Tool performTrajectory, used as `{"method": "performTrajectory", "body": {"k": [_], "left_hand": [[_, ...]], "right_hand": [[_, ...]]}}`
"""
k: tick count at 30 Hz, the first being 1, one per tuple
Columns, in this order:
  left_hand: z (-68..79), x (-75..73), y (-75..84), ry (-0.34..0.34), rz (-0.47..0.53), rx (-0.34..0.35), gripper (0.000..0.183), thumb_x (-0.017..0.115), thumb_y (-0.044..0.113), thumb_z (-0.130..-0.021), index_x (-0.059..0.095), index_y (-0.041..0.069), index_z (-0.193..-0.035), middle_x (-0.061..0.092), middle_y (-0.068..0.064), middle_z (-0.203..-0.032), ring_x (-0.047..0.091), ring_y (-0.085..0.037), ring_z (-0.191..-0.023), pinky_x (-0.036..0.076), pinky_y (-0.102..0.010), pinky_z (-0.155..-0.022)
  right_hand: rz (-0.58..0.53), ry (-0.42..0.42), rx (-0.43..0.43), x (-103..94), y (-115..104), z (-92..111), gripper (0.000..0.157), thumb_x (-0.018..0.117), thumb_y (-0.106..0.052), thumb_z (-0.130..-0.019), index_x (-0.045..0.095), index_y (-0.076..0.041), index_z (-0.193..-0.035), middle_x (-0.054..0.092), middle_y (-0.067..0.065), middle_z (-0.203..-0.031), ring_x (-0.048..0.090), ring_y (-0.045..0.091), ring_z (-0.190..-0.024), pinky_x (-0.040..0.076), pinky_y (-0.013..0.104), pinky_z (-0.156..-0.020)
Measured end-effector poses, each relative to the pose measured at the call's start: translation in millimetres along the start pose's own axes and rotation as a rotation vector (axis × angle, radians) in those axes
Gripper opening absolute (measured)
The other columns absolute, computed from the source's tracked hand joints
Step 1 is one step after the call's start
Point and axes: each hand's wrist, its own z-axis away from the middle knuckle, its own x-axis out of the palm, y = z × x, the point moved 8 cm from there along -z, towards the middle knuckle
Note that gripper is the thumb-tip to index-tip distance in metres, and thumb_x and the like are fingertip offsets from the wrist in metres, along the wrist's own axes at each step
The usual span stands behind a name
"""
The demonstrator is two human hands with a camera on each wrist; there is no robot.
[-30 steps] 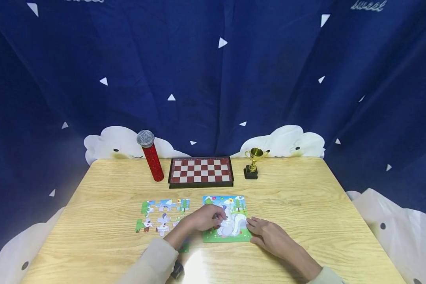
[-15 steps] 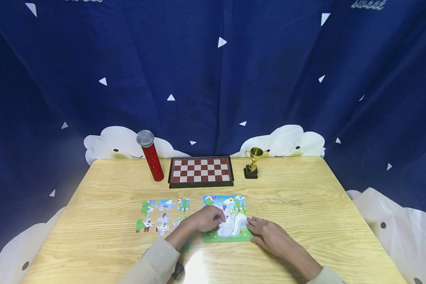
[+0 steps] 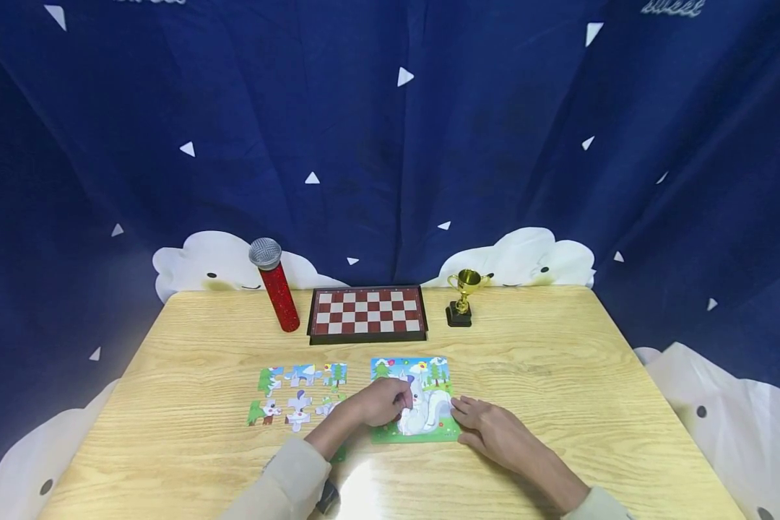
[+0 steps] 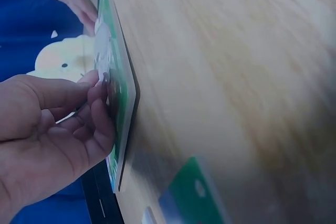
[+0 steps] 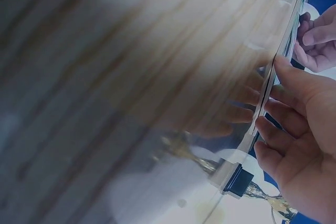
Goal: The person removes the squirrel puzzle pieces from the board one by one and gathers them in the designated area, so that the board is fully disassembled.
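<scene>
A squirrel jigsaw puzzle (image 3: 429,415) with a green and blue border lies flat on the table in front of the person. Over its left half is the left hand (image 3: 380,401), thumb and fingertips brought together in a pinch at a puzzle piece right on the picture; the fingers hide most of that piece. The left wrist view shows this left hand (image 4: 63,124) with its fingertips at the board's face. At the puzzle's right edge rests the right hand (image 3: 497,433), fingers extended, fingertips touching the rim. Left of the board, several loose puzzle pieces (image 3: 297,412) lie spread in rows, partly behind the left forearm.
Behind the puzzle lies a red and white chessboard (image 3: 368,312). A red microphone (image 3: 279,292) with a silver head stands at the back left, and a gold trophy cup (image 3: 464,296) on a black base at the back right. A blue curtain (image 3: 364,144) hangs behind the table.
The left hand's fingers have shifted slightly over the squirrel picture, still pinched at nearly the same spot. The right hand stays at the puzzle's right edge.
</scene>
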Motion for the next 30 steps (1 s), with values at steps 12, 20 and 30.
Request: {"method": "performTrajectory", "body": {"k": [12, 20, 30], "left_hand": [[-1.7, -1.4, 2.7, 0.034, 0.016, -0.025, 0.013, 0.053, 0.005, -0.093, 0.060, 0.004, -0.082, 0.049, 0.004, -0.063, 0.045, -0.007, -0.053, 0.038, -0.020, -0.051], [-1.4, -0.8, 2.9, 0.005, 0.037, -0.049, 0.012, 0.054, 0.005, -0.093, 0.059, 0.005, -0.083, 0.052, 0.001, -0.066, 0.047, -0.008, -0.054, 0.042, -0.021, -0.051], [0.8, -0.7, 4.5, -0.017, 0.085, -0.040, 0.011, 0.053, 0.003, -0.093, 0.059, 0.005, -0.084, 0.054, -0.001, -0.067, 0.049, -0.010, -0.055, 0.045, -0.022, -0.051]], "right_hand": [[-0.026, 0.005, 0.005, -0.6, -0.2, -0.6, 0.044, 0.065, -0.027, -0.087, 0.062, -0.001, -0.121, 0.059, 0.013, -0.130, 0.058, 0.030, -0.119, 0.048, 0.043, -0.095], [-0.018, 0.012, -0.002, -0.6, -0.4, -0.5, 0.044, 0.066, -0.028, -0.086, 0.062, -0.002, -0.121, 0.059, 0.013, -0.130, 0.058, 0.030, -0.118, 0.048, 0.043, -0.094], [0.001, 0.011, -0.008, 0.6, -0.5, 0.6, 0.045, 0.066, -0.028, -0.086, 0.062, -0.002, -0.122, 0.059, 0.013, -0.130, 0.058, 0.030, -0.118, 0.049, 0.043, -0.094]]}}
